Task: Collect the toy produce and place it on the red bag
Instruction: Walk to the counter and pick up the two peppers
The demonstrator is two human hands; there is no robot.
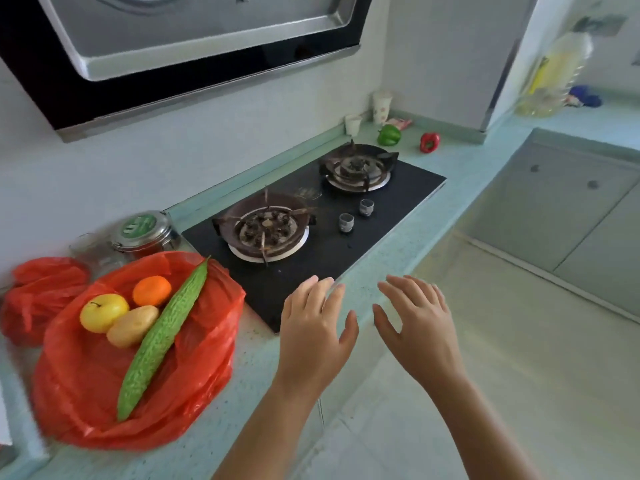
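Head view: red bag [204,344] holds apple [104,312], orange [152,290], potato [132,325], gourd [162,337] (both hands empty, fingers spread).

A pale green counter [460,174] runs along the wall and holds a black gas stove [311,244] set into it. Left of the stove lie a red bag [194,368], a second red bag [38,292] and a glass jar [145,233]. Beyond the stove stand two paper cups [353,125], a green pepper [389,135] and a red pepper [429,142].
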